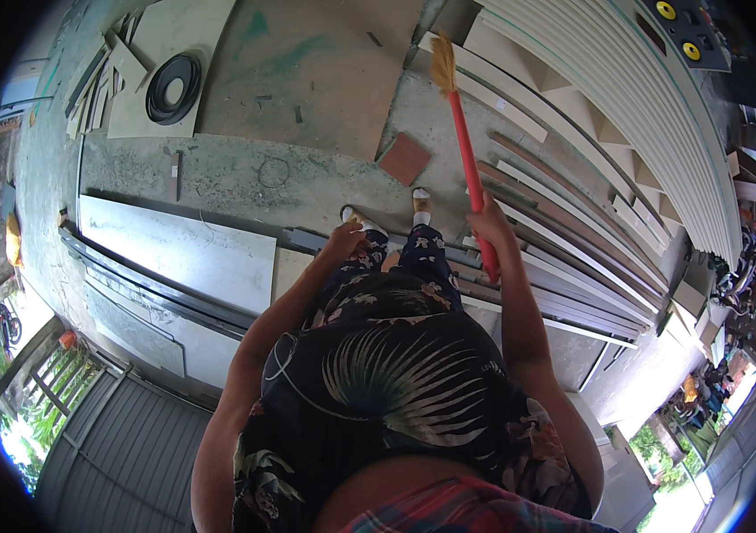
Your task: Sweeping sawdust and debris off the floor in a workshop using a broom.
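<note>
My right hand (pixel 490 222) is wrapped round the red handle of a broom (pixel 465 142), near its lower end in the view. The broom points away from me, and its straw-coloured bristles lie farthest off, beside the long pale boards on the right. My left hand (pixel 346 241) is held in front of my body with its fingers curled in. Whether anything is inside them is hidden. Below it show my feet in light footwear, on the grey concrete floor (pixel 236 169). A square reddish-brown tile or board piece (pixel 405 159) lies just beyond my feet.
Many long strips and boards (pixel 565 222) cover the floor to my right, beside a stack of pale panels (pixel 662 115). A large brown sheet (pixel 307 80) lies ahead. Far left is a black coil (pixel 161 93) on a board. A pale panel (pixel 178 258) lies at left.
</note>
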A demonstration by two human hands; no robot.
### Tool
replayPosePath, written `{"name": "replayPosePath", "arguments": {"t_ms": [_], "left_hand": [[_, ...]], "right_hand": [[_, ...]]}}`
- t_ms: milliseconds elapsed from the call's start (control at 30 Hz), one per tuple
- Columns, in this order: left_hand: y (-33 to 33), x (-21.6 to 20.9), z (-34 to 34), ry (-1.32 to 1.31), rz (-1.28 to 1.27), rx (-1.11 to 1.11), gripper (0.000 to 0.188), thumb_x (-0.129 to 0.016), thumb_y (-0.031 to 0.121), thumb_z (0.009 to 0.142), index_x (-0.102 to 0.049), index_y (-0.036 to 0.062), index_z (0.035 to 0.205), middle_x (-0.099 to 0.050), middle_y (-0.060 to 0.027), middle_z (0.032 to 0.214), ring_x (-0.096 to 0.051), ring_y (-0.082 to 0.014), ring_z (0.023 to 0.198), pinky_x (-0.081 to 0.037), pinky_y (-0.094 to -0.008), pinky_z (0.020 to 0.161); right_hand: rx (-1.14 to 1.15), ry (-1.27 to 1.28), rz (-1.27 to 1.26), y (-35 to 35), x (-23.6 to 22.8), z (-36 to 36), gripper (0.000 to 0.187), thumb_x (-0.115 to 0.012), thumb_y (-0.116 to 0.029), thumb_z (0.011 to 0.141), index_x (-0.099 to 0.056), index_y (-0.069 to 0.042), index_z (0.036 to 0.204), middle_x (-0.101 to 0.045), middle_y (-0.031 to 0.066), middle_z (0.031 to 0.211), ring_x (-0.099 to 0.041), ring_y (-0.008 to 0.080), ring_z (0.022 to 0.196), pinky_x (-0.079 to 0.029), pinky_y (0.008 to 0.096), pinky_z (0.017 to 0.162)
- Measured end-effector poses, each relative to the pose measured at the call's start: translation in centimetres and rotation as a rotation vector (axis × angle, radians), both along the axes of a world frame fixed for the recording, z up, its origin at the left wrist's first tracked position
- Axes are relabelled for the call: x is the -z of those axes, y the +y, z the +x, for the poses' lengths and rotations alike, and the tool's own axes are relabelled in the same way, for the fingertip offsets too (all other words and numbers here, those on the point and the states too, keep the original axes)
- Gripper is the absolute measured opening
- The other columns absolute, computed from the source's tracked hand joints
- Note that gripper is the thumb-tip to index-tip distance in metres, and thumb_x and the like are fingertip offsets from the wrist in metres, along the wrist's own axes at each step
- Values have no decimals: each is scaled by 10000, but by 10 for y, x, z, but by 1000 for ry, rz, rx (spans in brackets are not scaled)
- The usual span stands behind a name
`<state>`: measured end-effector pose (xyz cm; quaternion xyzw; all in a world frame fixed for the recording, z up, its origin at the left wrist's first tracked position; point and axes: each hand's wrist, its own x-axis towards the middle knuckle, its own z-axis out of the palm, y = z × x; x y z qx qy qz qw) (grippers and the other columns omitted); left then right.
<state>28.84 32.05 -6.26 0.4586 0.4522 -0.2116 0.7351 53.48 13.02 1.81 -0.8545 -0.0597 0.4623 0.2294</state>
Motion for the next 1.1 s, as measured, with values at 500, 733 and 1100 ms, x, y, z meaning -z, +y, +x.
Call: {"name": "replayPosePath", "arguments": {"t_ms": [500,733,1100], "left_hand": [[32,10,-85,-26,144,-190,399,-481,171,793,-420,-12,1142,-583,-137,851,-569,-173,592,-493,-275,552],[41,2,-109,33,44,-452,380,-473,177,794,-433,2,1130,-581,-150,903,-594,-211,643,-501,-294,574],[47,10,-121,23,125,-473,356,-530,147,752,-499,-8,1071,-618,-118,842,-602,-188,689,-487,-284,591]], "right_hand": [[-179,733,273,117,18,-97,421,-536,-62,775,-366,-82,1160,-458,-2,588,-422,59,420,-386,221,354],[-193,46,142,131,11,-60,445,-501,-45,706,-345,-81,1121,-447,44,540,-447,119,380,-377,259,306],[-226,845,249,243,112,-128,252,-541,-45,730,-415,-12,945,-493,46,596,-469,113,411,-405,257,348]]}}
